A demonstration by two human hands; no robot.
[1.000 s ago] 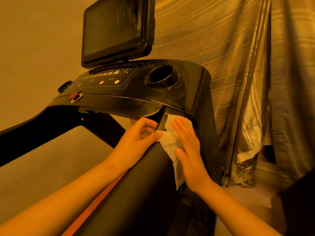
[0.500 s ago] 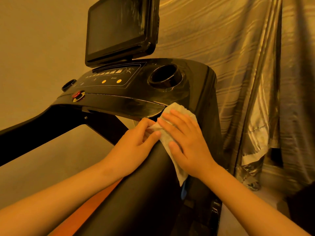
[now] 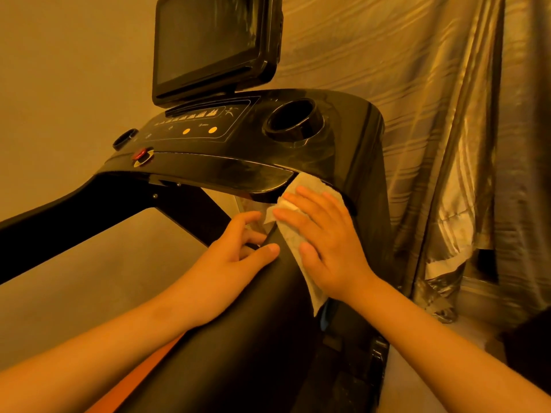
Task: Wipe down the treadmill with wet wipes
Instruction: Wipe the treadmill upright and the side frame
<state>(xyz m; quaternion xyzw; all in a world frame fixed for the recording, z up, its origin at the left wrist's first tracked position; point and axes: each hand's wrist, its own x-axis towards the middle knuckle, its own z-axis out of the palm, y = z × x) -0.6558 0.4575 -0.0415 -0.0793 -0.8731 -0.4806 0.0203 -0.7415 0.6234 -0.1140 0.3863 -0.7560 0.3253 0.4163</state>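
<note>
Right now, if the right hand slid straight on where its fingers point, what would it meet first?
Probably the console's glossy front lip, just beyond the fingertips. The right hand lies flat on the wet wipe, fingers aimed up-left; depth is unclear.

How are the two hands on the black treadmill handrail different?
The right hand lies flat with straight fingers, pressing the white wet wipe on the black treadmill handrail; the left hand has no wipe. The left hand's fingers bend round the rail's inner side with the thumb on top. The right hand sits higher than the left hand, by the glossy black console. Both are bare and rest on the same rail.
</note>
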